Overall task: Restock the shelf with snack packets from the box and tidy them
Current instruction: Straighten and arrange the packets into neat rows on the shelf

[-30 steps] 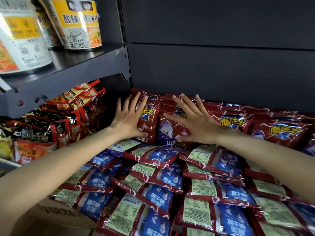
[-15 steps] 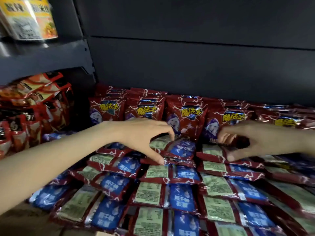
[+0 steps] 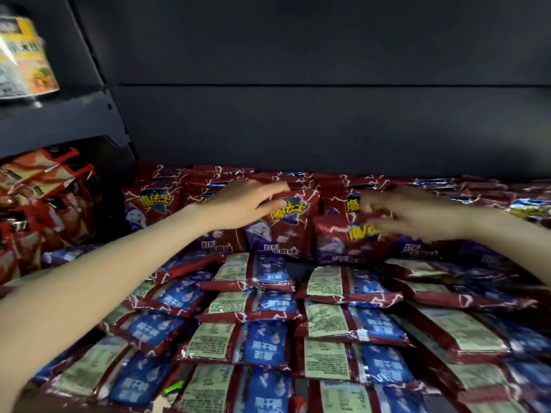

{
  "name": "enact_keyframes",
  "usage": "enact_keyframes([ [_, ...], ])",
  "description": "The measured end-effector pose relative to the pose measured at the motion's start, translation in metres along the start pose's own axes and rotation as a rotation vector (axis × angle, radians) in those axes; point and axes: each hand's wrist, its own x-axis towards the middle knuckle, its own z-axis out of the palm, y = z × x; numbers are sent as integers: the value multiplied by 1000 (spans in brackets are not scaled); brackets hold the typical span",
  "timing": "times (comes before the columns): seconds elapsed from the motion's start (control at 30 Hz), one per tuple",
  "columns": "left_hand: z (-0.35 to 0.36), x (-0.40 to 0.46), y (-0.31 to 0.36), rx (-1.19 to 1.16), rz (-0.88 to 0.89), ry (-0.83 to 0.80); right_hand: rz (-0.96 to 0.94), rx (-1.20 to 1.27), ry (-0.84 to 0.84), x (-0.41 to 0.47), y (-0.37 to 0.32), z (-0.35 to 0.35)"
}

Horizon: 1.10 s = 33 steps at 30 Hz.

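left hand, right hand, on upright snack packets

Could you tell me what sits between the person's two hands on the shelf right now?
In the head view, an upright red snack packet stands between the left hand and right hand.

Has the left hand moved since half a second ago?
Yes. The left hand has gone from the flat-lying packets up to the standing packets at the back.
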Motion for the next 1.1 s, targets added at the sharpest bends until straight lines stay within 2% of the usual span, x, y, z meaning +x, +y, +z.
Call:
enact_keyframes([
  [0.13,19,32,-15,245,119,274,177,-131,249,23,16,4],
  [0.2,29,38,-19,304,122,351,205,-270,262,30,14,12],
  [0.27,37,37,-20,294,200,402,135,-428,256,32,13,22],
  [0.33,43,31,-22,299,266,348,105,-517,230,32,13,24],
  [0.4,50,23,-25,359,264,223,99,-537,239,30,17,27],
  [0.5,63,12,-29,397,268,121,-23,-525,372,24,20,36],
  [0.57,65,10,-29,375,294,114,-67,-533,383,22,22,40],
  [0.67,50,15,-27,264,345,137,1,-495,248,22,15,37],
  [0.73,38,19,-24,159,275,35,95,-484,162,21,11,34],
  [0.87,35,20,-13,164,182,-91,145,-436,90,19,7,32],
  [1.0,34,25,-6,216,163,-176,168,-148,39,16,6,28],
  [1.1,29,23,-1,143,182,-248,128,-29,-18,11,8,21],
])
